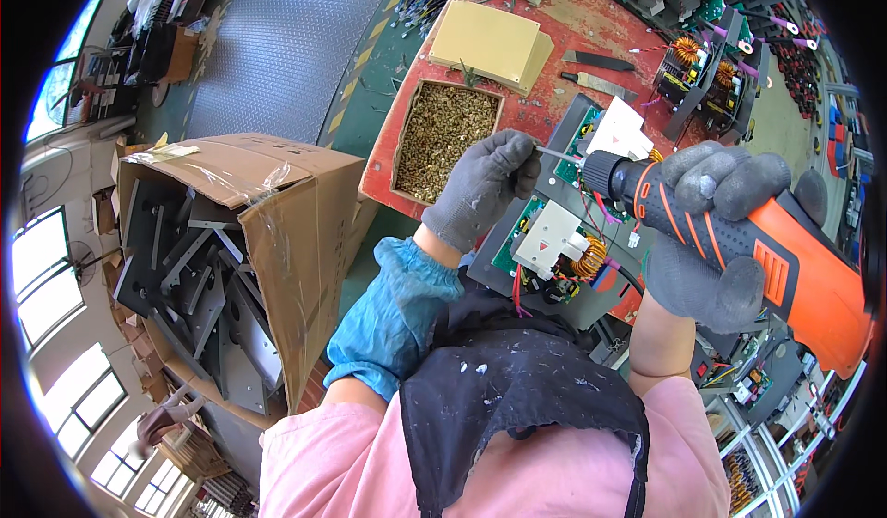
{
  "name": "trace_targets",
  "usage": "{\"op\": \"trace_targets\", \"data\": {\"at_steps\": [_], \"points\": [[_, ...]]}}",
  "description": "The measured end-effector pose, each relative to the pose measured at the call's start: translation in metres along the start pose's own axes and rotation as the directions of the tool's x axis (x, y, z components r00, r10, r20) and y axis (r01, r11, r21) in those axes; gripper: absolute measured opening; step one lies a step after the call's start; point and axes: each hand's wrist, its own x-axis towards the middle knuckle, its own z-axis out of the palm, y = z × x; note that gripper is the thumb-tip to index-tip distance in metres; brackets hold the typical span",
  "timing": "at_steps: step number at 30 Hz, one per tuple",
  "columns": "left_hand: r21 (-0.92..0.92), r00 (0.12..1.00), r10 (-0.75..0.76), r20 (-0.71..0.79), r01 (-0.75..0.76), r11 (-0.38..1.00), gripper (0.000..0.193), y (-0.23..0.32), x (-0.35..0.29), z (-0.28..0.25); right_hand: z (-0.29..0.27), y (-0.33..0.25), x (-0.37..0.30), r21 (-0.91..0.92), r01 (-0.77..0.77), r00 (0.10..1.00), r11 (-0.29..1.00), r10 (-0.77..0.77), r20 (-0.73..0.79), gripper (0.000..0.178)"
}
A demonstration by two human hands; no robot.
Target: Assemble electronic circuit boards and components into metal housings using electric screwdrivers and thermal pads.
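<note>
My right hand [725, 185], in a grey glove, is wrapped round an orange and black cordless screwdriver [818, 282]. The tool lies nearly level, its long thin bit [560, 157] pointing left. At the bit's tip my left hand [490, 183], also gloved, has thumb and fingers pinched together; whatever small piece they hold is hidden. Below the bit are green circuit boards with white cover plates [552, 234] and a copper-wound coil [589, 257], mounted on a grey metal panel [504, 273]. Just beyond my left hand, an open box of small brass-coloured screws [443, 134] sits on the red table.
The worn red table [591, 19] bears a stack of cream sheets [485, 42], two flat blades [601, 84] and more coil assemblies [707, 84]. On the left stands an open cardboard carton [305, 278] full of dark metal brackets [203, 287]. Racks line the right side.
</note>
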Motion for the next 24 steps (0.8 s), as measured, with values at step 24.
{"op": "trace_targets", "data": {"at_steps": [24], "points": [[-0.443, 0.992, -0.021, 0.124, 0.074, 0.893, 0.022, -0.004, 0.000, 0.000, 0.007, -0.002, 0.003, 0.027, -0.001, 0.999, 1.000, 0.002, -0.046, 0.066]]}}
